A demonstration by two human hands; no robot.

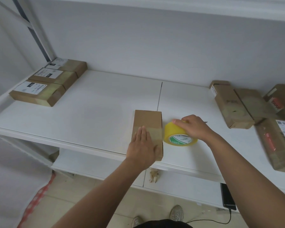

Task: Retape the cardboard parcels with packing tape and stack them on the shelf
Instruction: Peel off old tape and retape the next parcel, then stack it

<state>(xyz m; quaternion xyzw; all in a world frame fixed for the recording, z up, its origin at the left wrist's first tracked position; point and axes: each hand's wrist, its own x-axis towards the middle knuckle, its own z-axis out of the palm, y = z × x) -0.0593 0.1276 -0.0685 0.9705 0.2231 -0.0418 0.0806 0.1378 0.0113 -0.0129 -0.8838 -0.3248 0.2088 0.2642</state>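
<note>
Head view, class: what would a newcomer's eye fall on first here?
The yellow tape roll at the shelf's front, gripped by the right hand. Beside it, the left hand presses flat on a brown parcel. Three labelled parcels line the far left.

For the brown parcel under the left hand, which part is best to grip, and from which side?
Probably its two long side walls, near the middle, coming from above. The parcel lies flat and narrow, so one hand could span it. The tape roll, held by the right hand, crowds its right side; the left hand presses on top.
</note>
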